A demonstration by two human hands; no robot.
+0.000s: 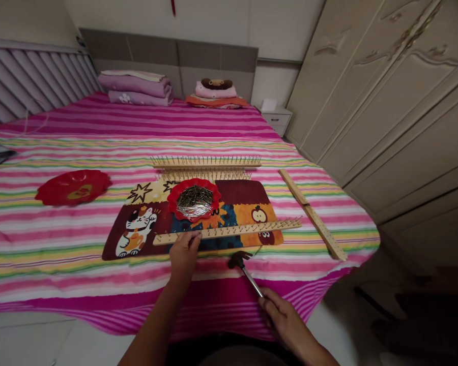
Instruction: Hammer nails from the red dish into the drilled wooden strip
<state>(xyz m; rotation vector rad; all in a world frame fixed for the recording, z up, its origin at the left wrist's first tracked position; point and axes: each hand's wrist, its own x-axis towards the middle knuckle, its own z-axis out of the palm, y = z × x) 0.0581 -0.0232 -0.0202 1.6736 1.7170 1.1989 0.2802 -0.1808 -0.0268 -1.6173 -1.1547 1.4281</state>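
My left hand (183, 250) rests at a narrow wooden strip (213, 233) studded with a row of upright and tilted nails. Its thumb and forefinger are pinched at the strip's upper face on what looks like a nail, mostly hidden by the fingertips. My right hand (278, 311) is wrapped round the handle of a claw hammer (248, 269), whose dark head is just in front of the strip, apart from it. Behind the strip, a red scalloped bowl (171, 207) holds a heap of loose nails (194, 201). A patterned mat (248, 192) lies beneath bowl and strip.
More nail-studded strips (206, 165) lie behind the bowl. To the right are wooden strips bound by a dark band (316, 218). A red tray (74, 188) sits left on the striped bedspread (61, 239). Folded bedding (137, 89) is at the headboard; a wardrobe (397, 101) stands right.
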